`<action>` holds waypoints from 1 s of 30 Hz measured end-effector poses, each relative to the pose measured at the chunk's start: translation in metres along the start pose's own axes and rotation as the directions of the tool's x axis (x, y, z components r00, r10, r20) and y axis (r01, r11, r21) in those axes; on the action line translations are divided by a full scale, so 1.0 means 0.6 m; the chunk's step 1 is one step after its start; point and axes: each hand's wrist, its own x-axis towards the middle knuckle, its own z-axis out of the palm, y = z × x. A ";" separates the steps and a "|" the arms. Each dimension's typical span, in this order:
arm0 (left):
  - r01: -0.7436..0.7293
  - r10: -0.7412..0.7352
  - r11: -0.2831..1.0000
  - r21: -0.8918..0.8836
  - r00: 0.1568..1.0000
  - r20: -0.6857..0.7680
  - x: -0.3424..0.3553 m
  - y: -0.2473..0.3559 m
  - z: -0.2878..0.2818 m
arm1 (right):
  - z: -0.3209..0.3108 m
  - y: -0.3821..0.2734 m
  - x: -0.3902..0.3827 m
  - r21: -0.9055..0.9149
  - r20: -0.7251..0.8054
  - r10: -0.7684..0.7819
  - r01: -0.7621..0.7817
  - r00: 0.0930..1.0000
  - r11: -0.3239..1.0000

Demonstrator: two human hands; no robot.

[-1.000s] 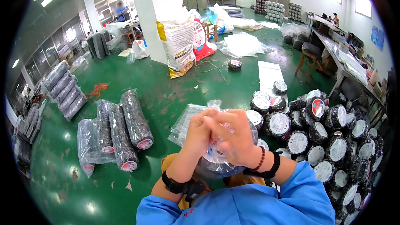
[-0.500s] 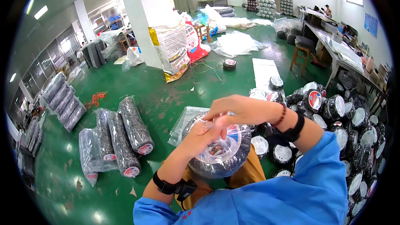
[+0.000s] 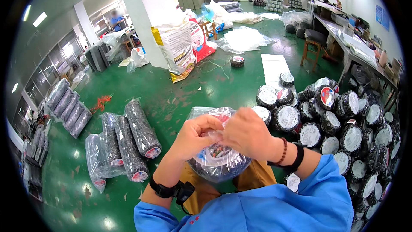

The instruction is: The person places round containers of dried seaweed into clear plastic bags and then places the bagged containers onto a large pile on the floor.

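Observation:
A round dark bundle with a red, white and blue label, wrapped in a clear plastic bag, stands upright between my knees. Over its top, my left hand pinches the gathered plastic between thumb and fingers. My right hand is closed on the plastic right beside it, its fingers curled and a little smeared by motion. The two hands nearly touch, and they cover part of the label. Part of the loose bag spreads out behind the bundle.
Long bagged rolls lie on the green floor at left, with more bagged rolls farther off. A large heap of round dark packages crowds my right side. Ahead stand a pillar and printed sacks; a workbench runs along the right.
My right hand has swung from lying across the left one to beside it on the right. My left hand has turned upward, still pinching plastic. The view has shifted slightly.

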 end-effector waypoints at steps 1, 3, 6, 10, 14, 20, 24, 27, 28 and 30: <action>-0.026 0.026 0.998 0.050 1.000 0.003 0.001 0.000 -0.004 | 0.003 0.005 0.012 0.178 -0.011 0.200 -0.195 0.980 0.964; -0.099 0.108 0.968 0.228 0.994 -0.024 0.001 0.017 0.002 | 0.010 0.014 0.016 0.370 0.140 0.299 -0.330 0.944 0.868; -0.365 0.443 0.361 0.858 0.877 0.187 -0.008 0.021 0.004 | 0.028 0.021 0.007 0.440 0.260 0.377 -0.457 0.889 0.773; -0.430 0.735 -0.147 0.891 0.555 0.390 0.006 0.003 0.015 | 0.051 0.017 -0.012 0.299 0.216 0.342 -0.396 0.914 0.868; -0.292 0.790 -0.321 0.901 0.442 0.425 -0.001 -0.006 0.001 | 0.041 0.003 -0.006 0.428 0.176 0.334 -0.377 0.926 0.821; -0.282 0.791 -0.262 0.923 0.485 0.372 0.003 -0.012 0.005 | 0.039 0.004 0.017 0.724 0.346 0.610 -0.617 0.712 0.309; -0.247 0.659 -0.380 0.891 0.604 0.448 -0.004 0.018 -0.001 | 0.028 0.037 0.040 0.600 0.110 0.388 -0.373 0.915 0.708; -0.286 0.561 -0.334 0.898 0.705 0.433 -0.019 0.038 0.001 | 0.031 0.044 0.047 0.624 0.202 0.467 -0.480 0.861 0.616; -0.328 0.545 -0.246 0.912 0.731 0.410 -0.030 0.027 0.003 | 0.033 0.048 0.040 0.630 0.228 0.492 -0.512 0.840 0.583; -0.397 0.510 -0.068 0.915 0.775 0.374 -0.065 -0.002 0.013 | 0.047 0.058 0.006 0.586 0.315 0.528 -0.599 0.789 0.545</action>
